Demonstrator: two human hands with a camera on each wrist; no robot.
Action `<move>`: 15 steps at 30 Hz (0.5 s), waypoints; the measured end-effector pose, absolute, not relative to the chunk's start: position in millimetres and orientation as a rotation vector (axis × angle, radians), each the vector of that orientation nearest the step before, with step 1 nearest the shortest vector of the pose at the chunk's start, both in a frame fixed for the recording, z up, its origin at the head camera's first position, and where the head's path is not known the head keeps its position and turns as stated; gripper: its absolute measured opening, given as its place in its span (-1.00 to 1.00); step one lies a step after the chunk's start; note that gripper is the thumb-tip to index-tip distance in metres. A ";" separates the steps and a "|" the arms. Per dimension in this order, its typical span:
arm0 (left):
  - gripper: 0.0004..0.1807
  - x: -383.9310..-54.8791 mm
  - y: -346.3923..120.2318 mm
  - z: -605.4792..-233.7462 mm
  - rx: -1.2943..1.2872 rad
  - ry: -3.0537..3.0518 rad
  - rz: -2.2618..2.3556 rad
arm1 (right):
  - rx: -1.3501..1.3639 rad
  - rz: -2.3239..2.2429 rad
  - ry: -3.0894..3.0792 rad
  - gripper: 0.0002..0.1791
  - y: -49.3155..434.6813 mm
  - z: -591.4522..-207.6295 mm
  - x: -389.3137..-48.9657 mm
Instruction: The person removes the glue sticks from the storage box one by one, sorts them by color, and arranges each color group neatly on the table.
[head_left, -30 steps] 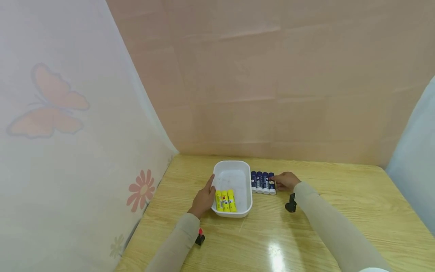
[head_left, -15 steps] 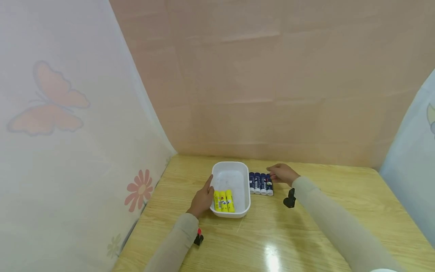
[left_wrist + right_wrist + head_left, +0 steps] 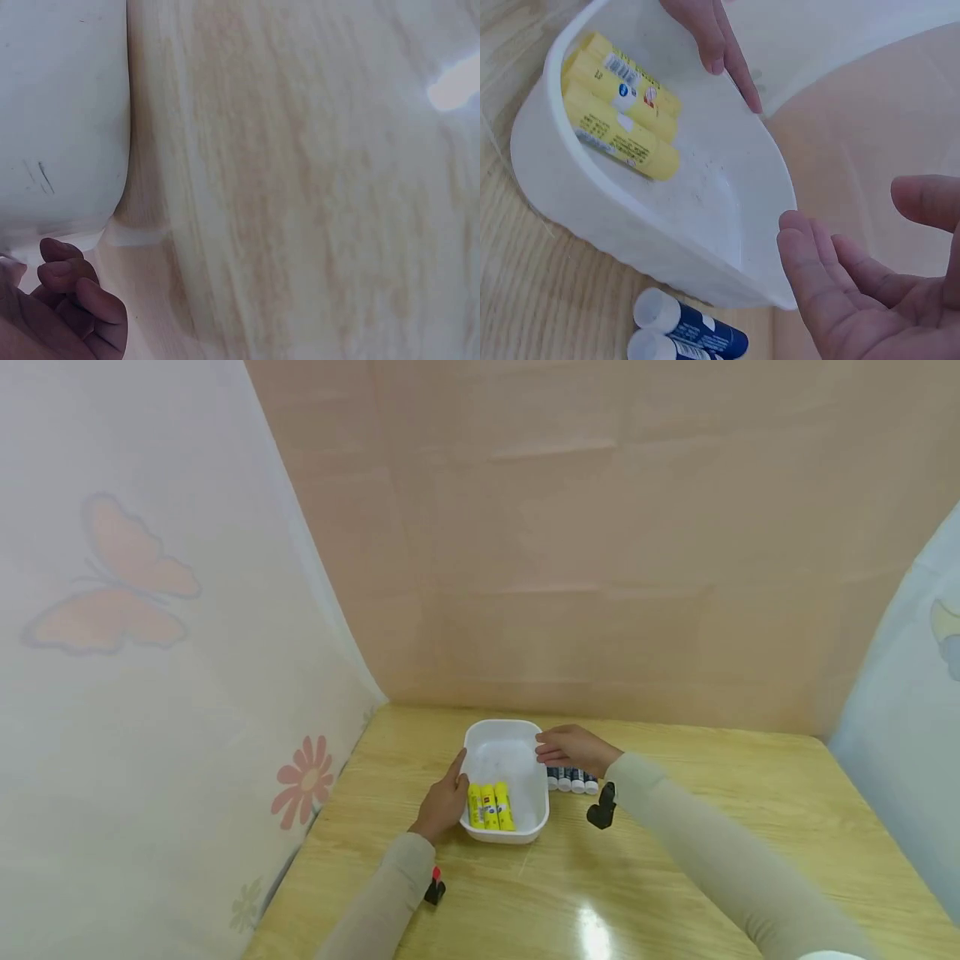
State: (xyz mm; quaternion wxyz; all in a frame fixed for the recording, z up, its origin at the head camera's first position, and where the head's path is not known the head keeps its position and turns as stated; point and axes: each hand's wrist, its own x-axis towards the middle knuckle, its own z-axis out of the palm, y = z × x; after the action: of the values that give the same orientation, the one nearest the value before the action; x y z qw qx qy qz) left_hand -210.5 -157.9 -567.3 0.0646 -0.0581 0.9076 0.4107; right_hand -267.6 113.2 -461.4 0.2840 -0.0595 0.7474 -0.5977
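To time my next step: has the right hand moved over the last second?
Yes: the right hand has moved left, to the white tray, judged against the red flower print.

In the head view, the upper parts of the dark-blue tubes [image 3: 565,783] are hidden by the right grip [image 3: 570,749], and print on the yellow tubes [image 3: 490,807] is too small to be read. In the left wrist view, the white tray [image 3: 60,112] and left grip [image 3: 56,313] are cut off at the edge.

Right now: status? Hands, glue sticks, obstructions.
Left hand grips white tub. Right hand empty near its rim. Three yellow glue sticks inside. Head view: right hand partly hides navy glue sticks.
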 end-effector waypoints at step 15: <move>-0.44 -207.0 -158.0 -561.9 -0.185 2.734 1.237 | -0.101 -1.581 1.906 -0.42 84.3 -488.1 -257.0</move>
State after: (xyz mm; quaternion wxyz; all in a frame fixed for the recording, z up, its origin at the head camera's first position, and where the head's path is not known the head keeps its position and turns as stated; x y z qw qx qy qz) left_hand -207.0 -158.0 -561.9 0.0675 -0.0613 0.9073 0.4104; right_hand -257.0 84.3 -488.1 0.3253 -0.0385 0.7272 -0.6033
